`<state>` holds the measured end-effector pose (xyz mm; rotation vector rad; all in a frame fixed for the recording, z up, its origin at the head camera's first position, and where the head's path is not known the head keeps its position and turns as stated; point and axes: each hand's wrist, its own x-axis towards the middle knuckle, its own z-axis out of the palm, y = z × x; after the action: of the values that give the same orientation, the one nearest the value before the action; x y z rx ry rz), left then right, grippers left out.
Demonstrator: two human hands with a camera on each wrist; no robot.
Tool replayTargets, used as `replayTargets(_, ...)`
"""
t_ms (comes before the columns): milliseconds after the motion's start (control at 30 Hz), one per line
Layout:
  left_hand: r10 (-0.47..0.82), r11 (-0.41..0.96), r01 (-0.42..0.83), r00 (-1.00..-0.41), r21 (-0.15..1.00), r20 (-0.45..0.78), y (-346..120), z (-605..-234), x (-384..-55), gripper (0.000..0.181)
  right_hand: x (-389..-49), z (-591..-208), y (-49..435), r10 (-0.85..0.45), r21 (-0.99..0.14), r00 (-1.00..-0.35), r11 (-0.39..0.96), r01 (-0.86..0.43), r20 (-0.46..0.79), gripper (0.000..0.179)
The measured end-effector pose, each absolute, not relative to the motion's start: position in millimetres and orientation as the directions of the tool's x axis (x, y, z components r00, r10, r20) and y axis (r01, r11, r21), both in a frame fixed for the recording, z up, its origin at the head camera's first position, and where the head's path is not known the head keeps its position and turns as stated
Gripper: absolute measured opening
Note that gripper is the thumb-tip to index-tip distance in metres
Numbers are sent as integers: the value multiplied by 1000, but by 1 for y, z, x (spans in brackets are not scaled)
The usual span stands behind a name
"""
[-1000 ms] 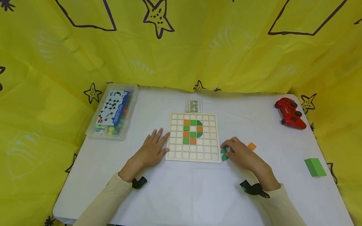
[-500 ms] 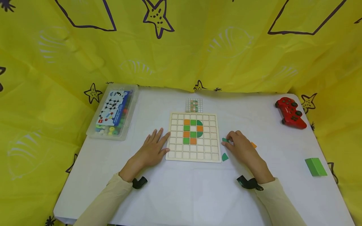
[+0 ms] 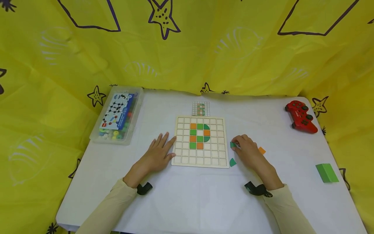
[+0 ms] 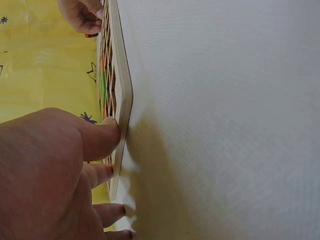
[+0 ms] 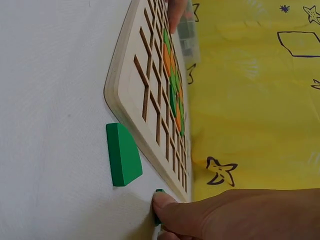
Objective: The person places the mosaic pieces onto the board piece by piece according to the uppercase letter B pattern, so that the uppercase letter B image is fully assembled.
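Note:
A wooden grid board (image 3: 214,161) lies mid-table, with green and orange tiles forming a P-like pattern (image 3: 200,136) in its cells. My left hand (image 3: 157,155) rests at the board's left side, fingers spread, with thumb and forefinger touching its edge. Just off the right edge, my right hand (image 3: 248,150) pinches a dark green quarter-round tile (image 3: 232,145) between thumb and fingers; in the right wrist view the thumb (image 5: 172,210) partly covers it. A second green quarter-round tile (image 3: 232,162) lies nearer me, close to the board's front right corner.
Behind the board lies a small pattern card (image 3: 201,109). An orange tile (image 3: 262,150) sits beside my right hand. Farther right are a green block (image 3: 327,173) and a red game controller (image 3: 301,117). A clear plastic box (image 3: 117,115) stands at the back left.
My right hand has moved slightly away from me, taking one green quarter-round tile off from the other, and that tile has turned in its fingers. My left hand has stayed in place.

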<state>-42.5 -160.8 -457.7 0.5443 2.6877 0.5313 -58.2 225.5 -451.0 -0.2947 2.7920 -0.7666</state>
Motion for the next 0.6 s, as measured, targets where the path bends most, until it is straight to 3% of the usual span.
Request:
replayTargets(300,425,864,293,-861,410,-280,-161,-459,-43,68,-62,-448,218,-216,-516,-965,849,-110,-150,26)
replayTargets(600,424,858,291,-866,423,-265,-160,-457,-42,69,-56,-444,169,-288,-518,-948,836,-181,-134,27)
